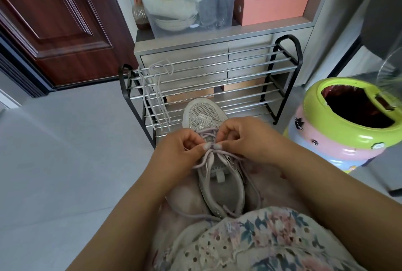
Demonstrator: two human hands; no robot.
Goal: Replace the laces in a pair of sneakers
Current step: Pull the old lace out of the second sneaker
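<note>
Nearest to you, your floral dress (261, 240) is filling the bottom of the view, and the grey sneaker (219, 186) is lying on your lap with its heel toward you and its toe pointing at the shoe rack. Loose ends of the lilac lace (219, 157) are trailing down both sides of the sneaker toward your dress. Your left hand (180, 153) is curling its fingers and pinching the lace at the middle of the eyelets, and your right hand (248, 138) is pinching the same lace from the other side, so both thumbs are nearly touching over the crossing strands.

Just past the toe, the black-framed shoe rack (217, 88) is standing on the grey floor, and a pale spare lace (156, 96) is hanging over its left end, draped across the upper bars. To your right, a green, pink and blue bin (339, 142) is sitting near the rack. Farther back, a clear storage tub (187, 1) and orange boxes (274, 3) are resting on a grey cabinet, with a dark wooden door (54, 22) on the left.
</note>
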